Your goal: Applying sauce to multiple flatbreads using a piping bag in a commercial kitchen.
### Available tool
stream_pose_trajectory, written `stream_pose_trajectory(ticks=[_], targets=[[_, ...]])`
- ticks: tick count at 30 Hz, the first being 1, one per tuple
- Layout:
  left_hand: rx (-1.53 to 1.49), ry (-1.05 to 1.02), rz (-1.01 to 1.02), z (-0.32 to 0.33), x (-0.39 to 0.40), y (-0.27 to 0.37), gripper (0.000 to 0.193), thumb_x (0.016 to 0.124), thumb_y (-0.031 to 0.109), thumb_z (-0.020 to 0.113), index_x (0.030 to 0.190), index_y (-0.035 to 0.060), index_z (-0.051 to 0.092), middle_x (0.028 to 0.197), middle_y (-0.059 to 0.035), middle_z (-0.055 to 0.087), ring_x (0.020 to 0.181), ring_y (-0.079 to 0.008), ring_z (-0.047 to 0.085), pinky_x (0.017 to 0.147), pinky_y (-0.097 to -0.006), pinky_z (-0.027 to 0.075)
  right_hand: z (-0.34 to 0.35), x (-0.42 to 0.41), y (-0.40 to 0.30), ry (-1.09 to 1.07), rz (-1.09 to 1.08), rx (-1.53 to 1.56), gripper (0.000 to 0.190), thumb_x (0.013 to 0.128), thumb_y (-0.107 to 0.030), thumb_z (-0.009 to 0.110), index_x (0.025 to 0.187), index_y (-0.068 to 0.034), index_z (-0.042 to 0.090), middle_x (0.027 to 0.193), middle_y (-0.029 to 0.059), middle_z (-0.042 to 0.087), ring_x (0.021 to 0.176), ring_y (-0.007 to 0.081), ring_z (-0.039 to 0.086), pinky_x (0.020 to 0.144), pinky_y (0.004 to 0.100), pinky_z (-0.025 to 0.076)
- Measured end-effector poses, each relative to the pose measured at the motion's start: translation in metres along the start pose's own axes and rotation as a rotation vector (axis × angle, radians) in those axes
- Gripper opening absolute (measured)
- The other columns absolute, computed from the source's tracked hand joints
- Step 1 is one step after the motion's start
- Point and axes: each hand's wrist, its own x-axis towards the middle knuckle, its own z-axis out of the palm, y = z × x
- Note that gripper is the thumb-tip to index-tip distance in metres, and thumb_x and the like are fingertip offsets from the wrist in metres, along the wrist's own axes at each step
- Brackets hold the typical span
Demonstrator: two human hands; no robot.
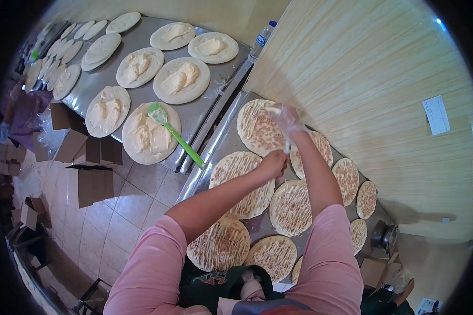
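My right hand [289, 120], in a clear plastic glove, is closed around what looks like a translucent piping bag of pale cream, partly hidden by the fingers. It is over the far part of a round flatbread [262, 128] with brown crumbly topping and pale cream lines on its left side. My left hand [274, 163], bare and closed, grips clear plastic just below, above the gap between that bread and the cream-striped flatbread [240, 185]. Another striped flatbread [291, 206] is nearer to me, and a topped bread without visible stripes [317, 151] is under my right forearm.
On the metal table [216, 98] at left are several dough rounds, some with cream, and a green spatula [177, 138] across one. A plastic bottle [264, 39] is by the wall panel [362, 78]. Cardboard boxes [88, 187] are at left; another person's arm [404, 293] shows lower right.
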Motion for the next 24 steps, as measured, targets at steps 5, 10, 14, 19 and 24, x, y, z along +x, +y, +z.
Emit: stream_pose_trajectory(ticks=[5,10,14,19,24], targets=[[0.244,-0.276,-0.147,0.008,-0.042,-0.027,0.021,0.084,0.022,0.035,0.081,0.0043,0.045,0.062,-0.0020,0.043,0.049,-0.0110,0.044,0.045,-0.0248,0.043,0.023,-0.054,0.016,-0.187,-0.193,0.308,0.031,0.075,-0.026,0.060,0.094,-0.001,0.058,0.089,0.0156,0.060,0.082,0.0267,0.059,0.072,0.0337,0.046],[0.250,-0.152,-0.032,0.015,-0.018,-0.020,0.021,0.085,0.021,0.033,0.083,0.0036,0.045,0.061,-0.0022,0.043,0.050,-0.0110,0.044,0.045,-0.0253,0.043,0.001,-0.022,0.001,-0.209,-0.112,0.100,0.025,0.076,-0.026,0.057,0.091,-0.006,0.060,0.088,0.0160,0.060,0.081,0.0280,0.058,0.074,0.0321,0.045],[0.054,0.006,0.019,0.016,0.012,-0.005,0.020,0.084,0.021,0.034,0.083,0.0041,0.044,0.060,-0.0019,0.041,0.049,-0.0110,0.042,0.044,-0.0255,0.043,-0.010,0.008,0.014,0.011,0.050,0.054,0.030,0.076,-0.028,0.057,0.095,-0.003,0.058,0.083,0.0185,0.059,0.078,0.0291,0.057,0.073,0.0329,0.045],[0.241,-0.070,0.028,0.014,-0.021,-0.023,0.020,0.085,0.022,0.034,0.082,0.0041,0.044,0.061,-0.0020,0.040,0.049,-0.0108,0.041,0.045,-0.0250,0.043,0.002,-0.039,0.010,-0.190,-0.084,0.053,0.032,0.077,-0.028,0.058,0.097,-0.002,0.056,0.084,0.0198,0.059,0.079,0.0288,0.057,0.076,0.0318,0.044],[0.315,-0.269,-0.043,0.032,-0.040,-0.028,0.022,0.086,0.022,0.033,0.081,0.0043,0.045,0.063,-0.0024,0.043,0.050,-0.0112,0.044,0.045,-0.0259,0.044,0.003,-0.057,0.020,-0.262,-0.223,0.147,0.036,0.077,-0.027,0.059,0.100,0.000,0.055,0.091,0.0208,0.058,0.084,0.0277,0.057,0.079,0.0313,0.043]])
